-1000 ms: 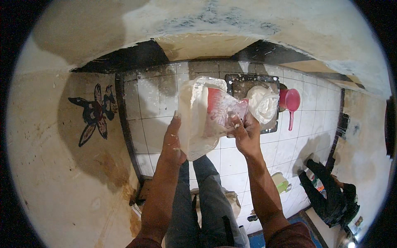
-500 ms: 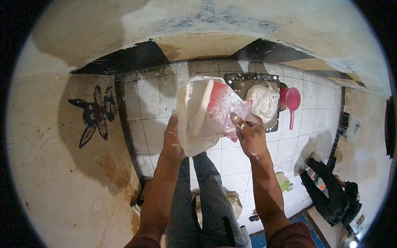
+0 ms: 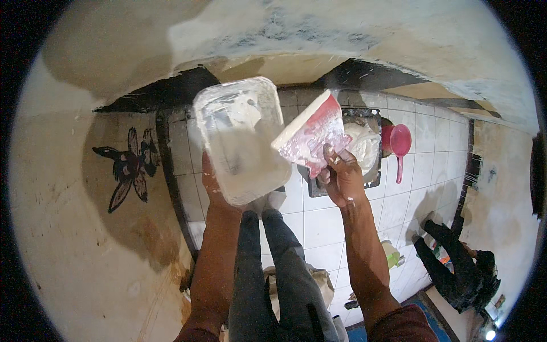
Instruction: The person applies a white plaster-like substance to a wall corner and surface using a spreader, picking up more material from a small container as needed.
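My left hand (image 3: 211, 185) grips a translucent rectangular plastic tub (image 3: 250, 165) from its left side, its fingers mostly hidden behind it. The tub is tipped so that its inside shows, with white paste smeared near the far end. In my right hand (image 3: 345, 179) is a red plastic putty scraper (image 3: 319, 128), pinched between thumb and fingers. White paste coats much of its blade, thickest along the long edge. The scraper is just right of the tub, close to its rim. White paste also spots my right fingers.
A black tray (image 3: 319, 187) on the white tiled floor (image 3: 296, 228) holds a pile of white paste (image 3: 363, 145). Right of it lies a pink dipper (image 3: 400, 141). Walls stand ahead and to the left. Another person (image 3: 464, 268) is at the lower right, near a green container (image 3: 391, 253).
The tub has moved left and away, turning its open side into view. The scraper, which overlapped the tub, is now apart from it at the right, its blade angled upward.
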Demonstrator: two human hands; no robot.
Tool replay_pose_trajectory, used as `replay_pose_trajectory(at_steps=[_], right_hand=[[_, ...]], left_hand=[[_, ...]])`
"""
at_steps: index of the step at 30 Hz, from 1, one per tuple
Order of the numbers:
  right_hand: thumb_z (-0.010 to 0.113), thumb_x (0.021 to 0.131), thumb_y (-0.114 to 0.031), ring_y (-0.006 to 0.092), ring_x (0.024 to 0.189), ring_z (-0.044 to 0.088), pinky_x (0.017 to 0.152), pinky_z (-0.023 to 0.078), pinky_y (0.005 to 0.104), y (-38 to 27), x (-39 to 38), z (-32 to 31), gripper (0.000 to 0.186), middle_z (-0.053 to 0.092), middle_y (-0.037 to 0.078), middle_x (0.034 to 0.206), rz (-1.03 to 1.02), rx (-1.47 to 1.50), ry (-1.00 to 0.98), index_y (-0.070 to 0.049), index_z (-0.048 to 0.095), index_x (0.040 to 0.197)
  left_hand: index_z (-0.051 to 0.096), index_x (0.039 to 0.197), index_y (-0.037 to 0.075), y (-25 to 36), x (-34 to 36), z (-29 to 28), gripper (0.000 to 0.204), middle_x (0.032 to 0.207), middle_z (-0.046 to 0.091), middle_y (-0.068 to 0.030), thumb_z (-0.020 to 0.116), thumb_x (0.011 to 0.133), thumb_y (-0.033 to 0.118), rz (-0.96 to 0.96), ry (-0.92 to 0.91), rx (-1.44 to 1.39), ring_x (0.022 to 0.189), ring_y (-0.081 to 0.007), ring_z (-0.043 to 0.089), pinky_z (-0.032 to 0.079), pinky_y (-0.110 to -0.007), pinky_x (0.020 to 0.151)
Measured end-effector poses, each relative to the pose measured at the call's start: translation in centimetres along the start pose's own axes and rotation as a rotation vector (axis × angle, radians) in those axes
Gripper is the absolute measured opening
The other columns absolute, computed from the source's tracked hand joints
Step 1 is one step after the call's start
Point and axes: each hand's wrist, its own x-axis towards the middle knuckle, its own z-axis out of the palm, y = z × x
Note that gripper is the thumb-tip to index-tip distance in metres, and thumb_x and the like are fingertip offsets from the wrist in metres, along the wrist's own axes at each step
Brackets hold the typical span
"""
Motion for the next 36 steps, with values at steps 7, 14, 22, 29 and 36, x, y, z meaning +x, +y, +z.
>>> replay_pose_trajectory(at_steps=[7,14,22,29,36], right_hand=[[0.059,0.089,-0.013,0.0086,0.063,0.054,0.055,0.044,0.0196,-1.0,7.1,0.2,0.014,0.059,0.001,0.082,0.015,0.247,0.006,-0.007,0.057,0.101],[0.06,0.088,-0.009,0.0109,0.069,0.057,0.059,0.049,0.0232,-0.1,13.8,1.3,0.009,0.061,0.001,0.084,-0.062,0.35,-0.042,-0.006,0.06,0.096],[0.06,0.087,-0.008,0.01,0.071,0.056,0.057,0.045,0.0228,0.9,16.0,0.7,0.009,0.059,0.0,0.081,-0.089,0.395,0.068,-0.006,0.06,0.095],[0.059,0.085,-0.002,0.0134,0.072,0.058,0.061,0.046,0.0252,0.8,20.3,-3.3,0.01,0.061,0.004,0.082,-0.669,-0.554,0.103,-0.002,0.061,0.094],[0.059,0.086,-0.005,0.0183,0.064,0.061,0.057,0.051,0.0295,-9.1,14.5,5.0,0.01,0.064,0.009,0.08,-0.44,-0.262,0.218,0.003,0.062,0.09]], left_hand=[[0.038,0.138,0.02,0.5,0.8,-0.9,0.077,0.138,0.043,-0.0066,0.056,0.075,0.061,0.039,0.048,-0.231,0.126,-0.0328,0.04,0.032,-0.055,0.104],[0.03,0.142,0.021,0.8,-2.4,-1.8,0.085,0.145,0.034,-0.0066,0.056,0.074,0.064,0.054,0.096,-0.6,0.133,-0.034,0.032,0.027,-0.058,0.107],[0.03,0.142,0.021,0.5,-6.1,-2.7,0.083,0.145,0.033,-0.0069,0.056,0.076,0.063,-0.025,0.09,-0.758,0.133,-0.034,0.031,0.027,-0.058,0.107],[0.03,0.142,0.021,0.2,-7.2,-2.4,0.081,0.146,0.033,-0.0071,0.056,0.077,0.061,-0.022,0.102,-0.617,0.133,-0.034,0.031,0.027,-0.058,0.106],[0.03,0.143,0.021,-0.1,-7.4,-2.0,0.079,0.146,0.033,-0.0072,0.056,0.078,0.059,-0.031,0.102,-0.575,0.133,-0.0341,0.031,0.027,-0.058,0.106]])
